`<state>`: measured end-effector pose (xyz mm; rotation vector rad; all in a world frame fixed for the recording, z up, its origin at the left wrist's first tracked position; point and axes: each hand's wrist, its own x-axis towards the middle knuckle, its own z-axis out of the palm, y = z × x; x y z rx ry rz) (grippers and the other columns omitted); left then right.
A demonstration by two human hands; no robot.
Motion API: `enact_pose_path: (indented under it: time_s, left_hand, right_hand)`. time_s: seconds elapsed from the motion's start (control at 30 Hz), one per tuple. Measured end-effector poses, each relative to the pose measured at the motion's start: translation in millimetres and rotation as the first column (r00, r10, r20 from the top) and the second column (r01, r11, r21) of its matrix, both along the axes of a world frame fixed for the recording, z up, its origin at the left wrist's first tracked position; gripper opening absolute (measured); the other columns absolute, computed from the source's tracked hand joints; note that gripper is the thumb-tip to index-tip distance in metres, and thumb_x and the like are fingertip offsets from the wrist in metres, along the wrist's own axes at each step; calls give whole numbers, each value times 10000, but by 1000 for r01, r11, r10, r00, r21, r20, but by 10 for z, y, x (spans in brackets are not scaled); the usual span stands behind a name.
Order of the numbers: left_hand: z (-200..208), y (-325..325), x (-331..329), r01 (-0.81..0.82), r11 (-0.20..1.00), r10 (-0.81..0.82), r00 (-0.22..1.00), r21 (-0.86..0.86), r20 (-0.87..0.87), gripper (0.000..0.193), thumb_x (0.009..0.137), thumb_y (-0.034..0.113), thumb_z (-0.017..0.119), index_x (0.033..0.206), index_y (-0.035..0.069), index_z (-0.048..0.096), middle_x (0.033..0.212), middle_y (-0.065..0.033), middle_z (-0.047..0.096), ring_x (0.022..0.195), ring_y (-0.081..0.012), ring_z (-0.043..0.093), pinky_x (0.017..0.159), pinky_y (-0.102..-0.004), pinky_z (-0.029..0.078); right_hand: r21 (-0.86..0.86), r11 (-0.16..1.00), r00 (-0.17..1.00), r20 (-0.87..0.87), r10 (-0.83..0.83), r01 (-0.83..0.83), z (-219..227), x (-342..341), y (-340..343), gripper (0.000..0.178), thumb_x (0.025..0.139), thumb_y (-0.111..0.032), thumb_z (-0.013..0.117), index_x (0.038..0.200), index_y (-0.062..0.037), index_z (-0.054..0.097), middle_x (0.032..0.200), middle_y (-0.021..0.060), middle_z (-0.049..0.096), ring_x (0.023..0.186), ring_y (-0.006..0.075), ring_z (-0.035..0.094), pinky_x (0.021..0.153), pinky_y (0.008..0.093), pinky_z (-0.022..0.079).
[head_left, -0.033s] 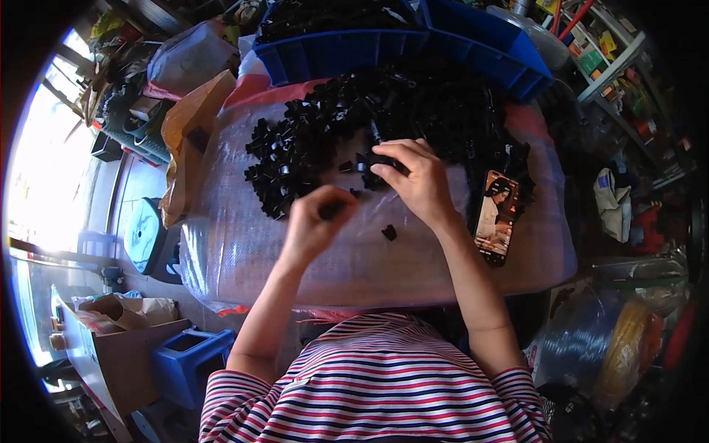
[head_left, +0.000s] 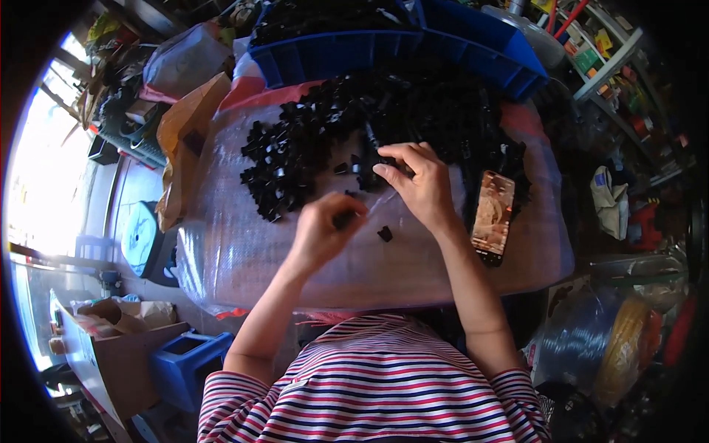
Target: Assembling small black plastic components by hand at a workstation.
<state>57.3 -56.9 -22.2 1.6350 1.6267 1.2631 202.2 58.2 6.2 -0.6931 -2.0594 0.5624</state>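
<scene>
My left hand is closed around a small black plastic part, just in front of the pile. To its right, my right hand has thumb and forefinger bent toward each other in a pinch; something dark shows between them, but I cannot make out what. Beyond both hands spreads a heap of small black plastic parts. A few pieces lie apart from it, among them one loose black part on the sheet between my forearms.
A woven plastic sheet covers the work surface. Two blue bins stand behind the heap, the left one holding black parts. A lit phone lies at the right. Brown paper stands along the left edge; a blue stool is lower left.
My left hand has shifted right and a little closer to my right hand, still holding the black part. My right hand has barely moved. The phone's picture differs.
</scene>
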Motion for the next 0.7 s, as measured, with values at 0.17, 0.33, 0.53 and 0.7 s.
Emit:
enact_pose_path:
  time_s: [0.17, 0.33, 0.53, 0.7]
  left_hand:
    - [54, 105, 365, 244, 969, -208, 757, -28, -619, 228, 637, 11, 613, 845, 102, 640, 818, -37, 557, 795, -238, 554, 636, -322, 481]
    - [87, 169, 335, 276, 951, -295, 675, -140, -676, 157, 616, 38, 610, 765, 87, 594, 792, -33, 546, 792, -242, 534, 622, -354, 471]
    - [30, 207, 258, 142, 990, -143, 986, -22, -85, 130, 710, 15, 603, 825, 74, 613, 774, -16, 606, 624, -103, 542, 517, -251, 411]
    - [163, 219, 304, 138, 943, 46, 848, -304, 527, 158, 718, -21, 568, 846, 55, 619, 762, 7, 595, 595, -23, 486, 491, -160, 339]
  right_hand:
    - [120, 986, 993, 9, -114, 113, -107, 265, -102, 169, 680, -97, 712, 807, -45, 613, 752, 62, 600, 705, 234, 537, 621, 316, 441]
    - [111, 988, 971, 200, -132, 111, -179, 412, -221, 160, 693, -116, 693, 788, -50, 584, 722, 63, 568, 712, 254, 531, 631, 344, 441]
    - [72, 994, 954, 283, -96, 79, -403, 528, -316, 148, 735, -120, 649, 836, -63, 557, 760, 74, 567, 745, 268, 546, 661, 339, 440]
    - [-396, 918, 998, -51, -36, 13, -268, 530, -547, 144, 845, -138, 589, 900, -27, 517, 679, 55, 544, 581, 115, 522, 525, 228, 414]
